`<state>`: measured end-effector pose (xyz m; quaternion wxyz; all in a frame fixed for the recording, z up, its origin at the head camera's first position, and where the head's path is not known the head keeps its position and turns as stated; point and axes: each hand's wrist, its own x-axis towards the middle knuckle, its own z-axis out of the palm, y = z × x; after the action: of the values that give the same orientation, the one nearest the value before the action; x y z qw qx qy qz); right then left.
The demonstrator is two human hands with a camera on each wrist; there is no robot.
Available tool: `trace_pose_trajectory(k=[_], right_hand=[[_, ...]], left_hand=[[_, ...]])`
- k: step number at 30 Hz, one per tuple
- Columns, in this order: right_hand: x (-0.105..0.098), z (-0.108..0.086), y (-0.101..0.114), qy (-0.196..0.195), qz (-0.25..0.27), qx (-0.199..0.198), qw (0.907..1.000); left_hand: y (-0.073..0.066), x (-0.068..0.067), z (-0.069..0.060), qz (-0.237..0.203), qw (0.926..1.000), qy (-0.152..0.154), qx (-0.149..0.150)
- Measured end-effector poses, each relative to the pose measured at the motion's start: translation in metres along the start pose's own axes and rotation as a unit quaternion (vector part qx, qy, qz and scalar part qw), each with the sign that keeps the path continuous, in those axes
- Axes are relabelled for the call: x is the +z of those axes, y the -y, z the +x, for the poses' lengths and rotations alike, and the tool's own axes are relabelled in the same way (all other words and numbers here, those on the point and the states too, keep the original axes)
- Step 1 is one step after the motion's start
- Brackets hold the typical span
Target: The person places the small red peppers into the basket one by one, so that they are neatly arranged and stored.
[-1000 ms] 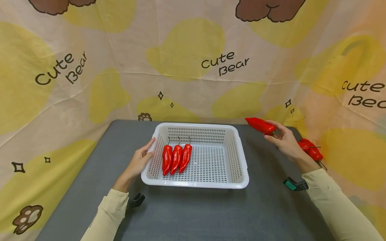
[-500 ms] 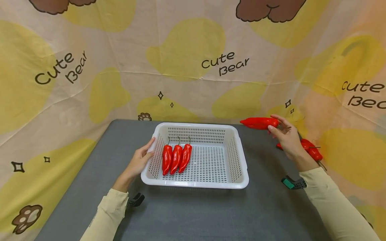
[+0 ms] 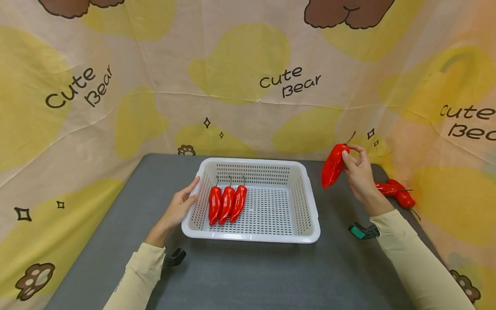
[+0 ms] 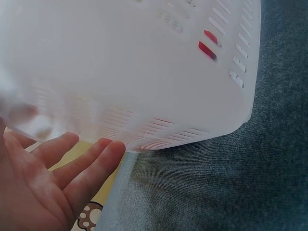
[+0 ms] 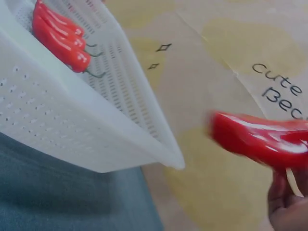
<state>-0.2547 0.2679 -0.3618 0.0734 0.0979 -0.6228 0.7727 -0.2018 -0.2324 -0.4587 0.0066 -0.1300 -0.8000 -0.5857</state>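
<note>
Red pepper (image 3: 334, 166), head view: hanging pinched in the right hand's fingers, that hand (image 3: 360, 178) hovering right of the white basket (image 3: 249, 237). 3 peppers (image 3: 227, 205) are lying inside, 2 more peppers (image 3: 405, 199) at the tabletop's (image 3: 248, 275) right edge.

Left wrist: left hand (image 4: 45, 192) is touching the basket's wall, fingers nearly straight.

Right wrist: pepper is hovering near the basket.

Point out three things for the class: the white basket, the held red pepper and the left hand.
White basket (image 3: 251, 237): head view, middle of its near rim.
Held red pepper (image 3: 332, 167): head view, middle of its body.
Left hand (image 3: 179, 207): head view, middle of the hand.
</note>
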Motion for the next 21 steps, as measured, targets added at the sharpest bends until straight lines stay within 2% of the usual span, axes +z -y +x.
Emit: trace_pose_trajectory(k=[3, 5, 14, 17, 21], right_hand=[[0.005, 0.001, -0.002, -0.044, -0.027, -0.004, 0.9986], [0.008, 0.002, -0.003, -0.061, -0.048, -0.008, 0.997], [0.013, 0.003, -0.006, -0.05, -0.163, -0.018, 0.9852], [0.017, 0.004, -0.008, -0.063, -0.164, -0.032, 0.9839], [0.021, 0.006, -0.01, -0.062, -0.132, -0.057, 0.9877]], left_hand=[[0.0, 0.0, 0.0, -0.003, 1.0, -0.001, 0.0], [-0.001, 0.0, 0.0, -0.004, 1.0, 0.0, -0.002], [-0.001, 0.0, 0.0, -0.006, 1.0, -0.003, 0.001], [-0.002, 0.0, -0.001, -0.007, 1.0, -0.001, -0.001], [-0.002, 0.0, 0.0, -0.002, 1.0, -0.002, 0.006]])
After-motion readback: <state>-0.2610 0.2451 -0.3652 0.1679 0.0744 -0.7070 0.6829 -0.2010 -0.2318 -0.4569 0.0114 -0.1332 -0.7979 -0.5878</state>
